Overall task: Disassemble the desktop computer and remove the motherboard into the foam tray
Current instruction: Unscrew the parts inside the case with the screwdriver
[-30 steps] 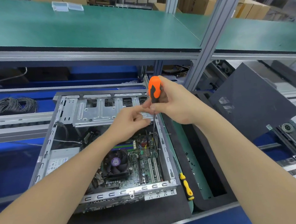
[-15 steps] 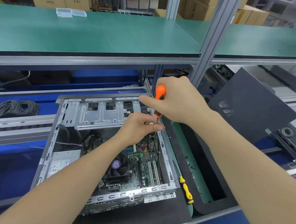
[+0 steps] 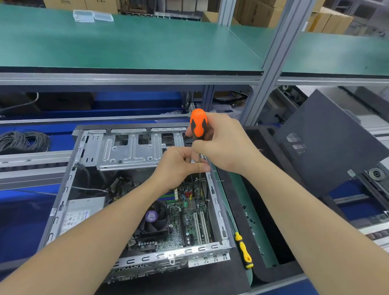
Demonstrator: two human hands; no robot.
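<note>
- The yellow screwdriver [image 3: 244,251] lies near the tabletop's near edge, between the case [image 3: 61,202] and the foam tray [image 3: 274,277]. A board carried across could snag on it.
- The motherboard [image 3: 189,219] sits deep in the case with its fan [image 3: 153,217] on. Lifting it too early would likely strain whatever holds it down.
- The left hand [image 3: 178,164] has its grip pinched on the shaft of the orange screwdriver [image 3: 199,125]. A slipping tip could gouge the board or nick a fingertip.
- The right hand [image 3: 223,145] has its grip wrapped round the handle. Leaning the shaft off upright invites that slip.
</note>
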